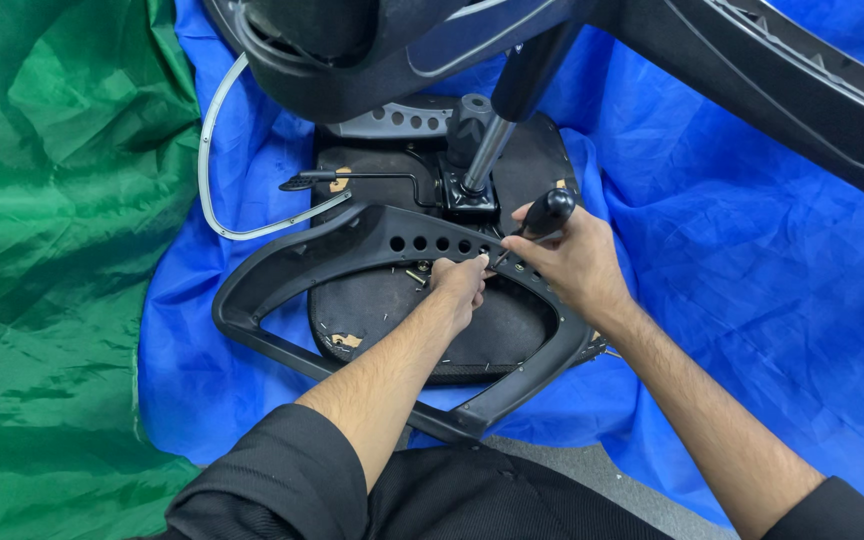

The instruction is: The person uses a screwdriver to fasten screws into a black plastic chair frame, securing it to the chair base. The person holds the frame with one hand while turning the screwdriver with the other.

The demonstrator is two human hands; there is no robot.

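Overhead, an upturned office chair seat (422, 300) lay on a blue sheet (732, 270), with a green sheet (52, 250) to its left. Across the seat's underside ran a black armrest frame (352, 245) pierced with a row of holes. The right hand (572, 262) was closed around a black-handled screwdriver (542, 217), its tip angled down at the frame. The left hand (459, 285) pinched something small beside that tip (too small to tell what), fingers curled against the frame.
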